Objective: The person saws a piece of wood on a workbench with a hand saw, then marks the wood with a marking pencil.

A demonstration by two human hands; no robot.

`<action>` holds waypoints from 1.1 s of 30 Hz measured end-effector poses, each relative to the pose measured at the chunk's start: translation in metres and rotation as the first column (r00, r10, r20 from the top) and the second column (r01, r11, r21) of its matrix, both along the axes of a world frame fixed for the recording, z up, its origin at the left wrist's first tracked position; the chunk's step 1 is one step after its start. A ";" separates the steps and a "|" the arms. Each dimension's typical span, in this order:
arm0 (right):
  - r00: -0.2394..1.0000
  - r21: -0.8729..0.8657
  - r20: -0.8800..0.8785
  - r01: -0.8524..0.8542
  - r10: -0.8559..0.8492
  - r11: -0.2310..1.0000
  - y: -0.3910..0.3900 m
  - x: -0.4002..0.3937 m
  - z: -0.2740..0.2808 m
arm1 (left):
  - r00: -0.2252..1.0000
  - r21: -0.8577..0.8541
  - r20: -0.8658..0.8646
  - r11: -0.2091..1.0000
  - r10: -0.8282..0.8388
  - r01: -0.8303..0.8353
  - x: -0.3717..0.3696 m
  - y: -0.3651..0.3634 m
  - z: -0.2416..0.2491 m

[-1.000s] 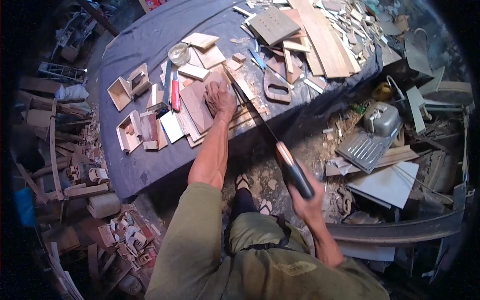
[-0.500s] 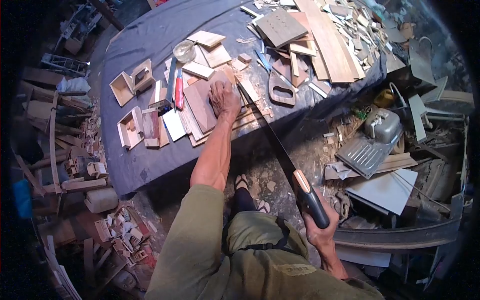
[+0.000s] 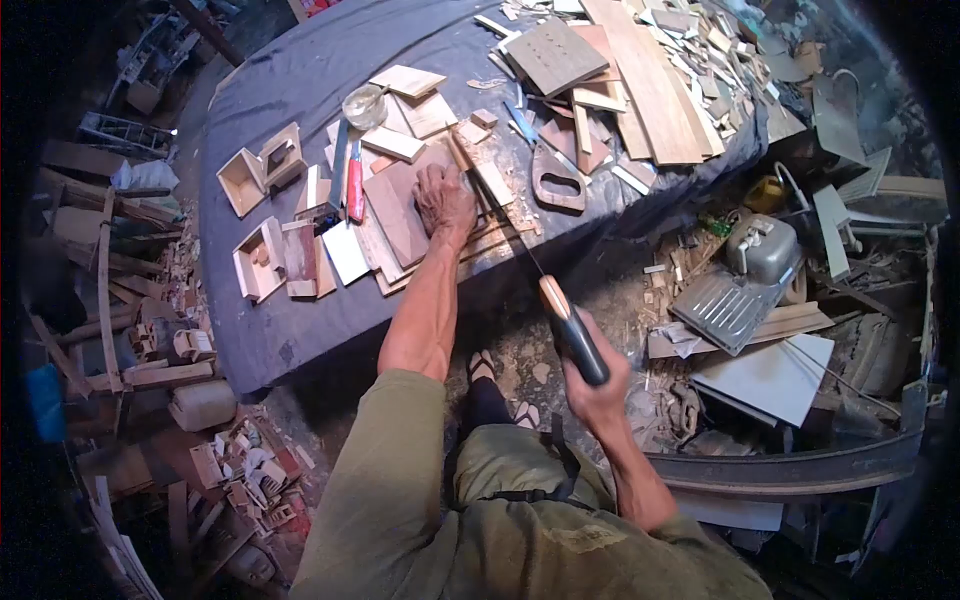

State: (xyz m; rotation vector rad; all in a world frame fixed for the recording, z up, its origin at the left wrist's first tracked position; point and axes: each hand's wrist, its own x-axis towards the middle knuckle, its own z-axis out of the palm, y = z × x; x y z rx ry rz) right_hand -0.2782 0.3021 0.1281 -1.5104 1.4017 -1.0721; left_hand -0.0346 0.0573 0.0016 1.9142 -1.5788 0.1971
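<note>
My right hand (image 3: 600,382) is wrapped round the black and tan handle of a handsaw (image 3: 576,330). The saw's dark blade (image 3: 508,222) runs up and left to the table, with its far part along the right edge of a brown wooden board (image 3: 397,212). Bent fingers of my left hand (image 3: 445,200) press that board down, just left of the blade. More flat wood pieces lie beneath the board. A red-handled tool (image 3: 355,185) rests to its left, and a small light wood block (image 3: 393,144) lies beyond it.
A second handsaw (image 3: 558,182) lies right of the blade. Wood offcuts (image 3: 650,90) pile up at the back right. Small wooden boxes (image 3: 262,255) and a glass jar (image 3: 364,106) stand on the dark cloth (image 3: 300,335). A metal sink (image 3: 735,300) and scrap fill the floor at right.
My right hand has pushed the handsaw up and left, so its handle is nearer the table and the blade reaches further past the board. My left hand stays on the board.
</note>
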 end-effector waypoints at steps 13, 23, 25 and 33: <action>0.997 -0.018 0.073 0.013 -0.011 1.000 -0.021 0.014 0.006 | 0.999 -0.008 0.010 0.999 0.047 -0.047 0.001 0.001 0.002; 0.999 0.002 0.034 -0.017 0.017 1.000 0.066 -0.035 0.020 | 0.998 0.004 0.021 0.998 0.055 -0.055 0.002 -0.002 -0.001; 1.000 -0.012 0.012 -0.003 0.003 1.000 0.068 -0.034 0.022 | 0.999 0.012 0.032 1.000 0.023 -0.024 0.000 0.002 -0.002; 0.997 0.109 0.079 0.006 -0.014 0.994 0.025 -0.009 0.005 | 0.999 0.023 0.005 0.999 0.038 -0.038 0.000 0.000 0.002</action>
